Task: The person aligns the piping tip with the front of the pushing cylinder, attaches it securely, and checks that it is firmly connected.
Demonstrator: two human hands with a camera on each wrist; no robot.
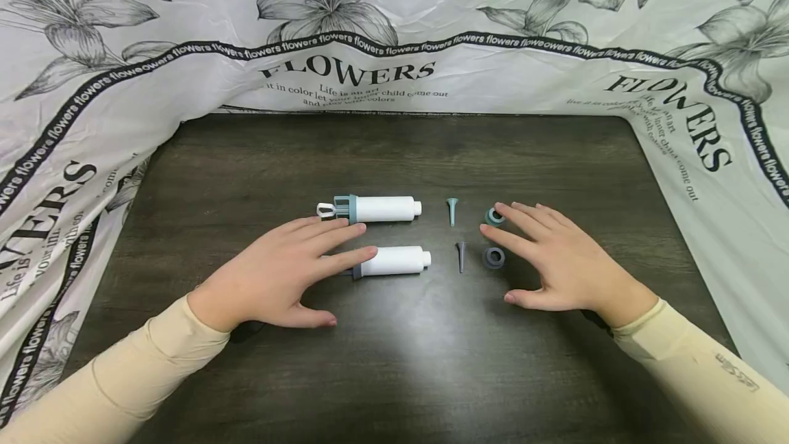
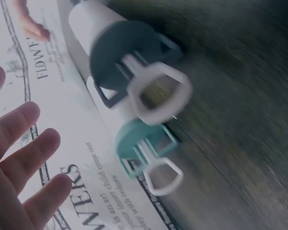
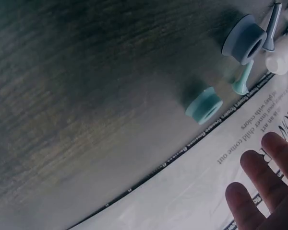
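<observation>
Two white plastic syringes lie side by side on the table, one with a teal collar (image 1: 385,209) and one with a grey collar (image 1: 394,261). Over their handle ends is my left hand (image 1: 277,273), its fingers spread and holding nothing. Each plunger ends in a white loop handle, plain in the left wrist view on the grey one (image 2: 182,91) and the teal one (image 2: 179,179). My right hand (image 1: 564,259), fingers apart, hovers beside the teal ring cap (image 3: 204,105) and grey ring cap (image 1: 494,257). Between syringes and caps lie a teal nozzle (image 1: 453,211) and a grey nozzle (image 1: 461,257).
A dark wood-grain table (image 1: 394,368) carries everything. White cloth with flower drawings and lettering (image 1: 351,74) hangs along its back and both sides.
</observation>
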